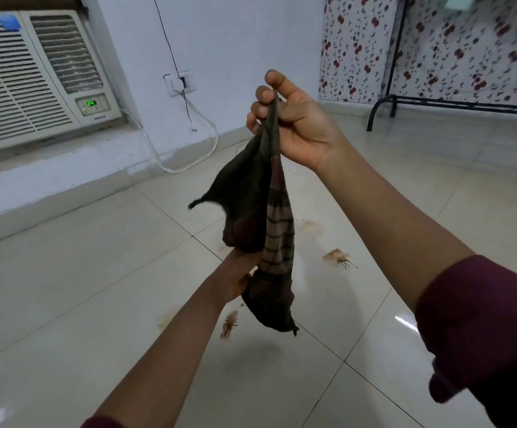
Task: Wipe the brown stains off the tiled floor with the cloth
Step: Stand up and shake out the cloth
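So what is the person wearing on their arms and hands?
Dark maroon sleeves. The right sleeve is pushed up, so the forearm is bare. Only a sliver of the left sleeve shows at the bottom edge. The left hand and right hand are bare: no gloves, rings, watch or bracelets visible.

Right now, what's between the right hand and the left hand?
Head view: only the cloth. It hangs from the right hand, pinched at its top, down to the left hand, which grips it lower. Nothing else between them.
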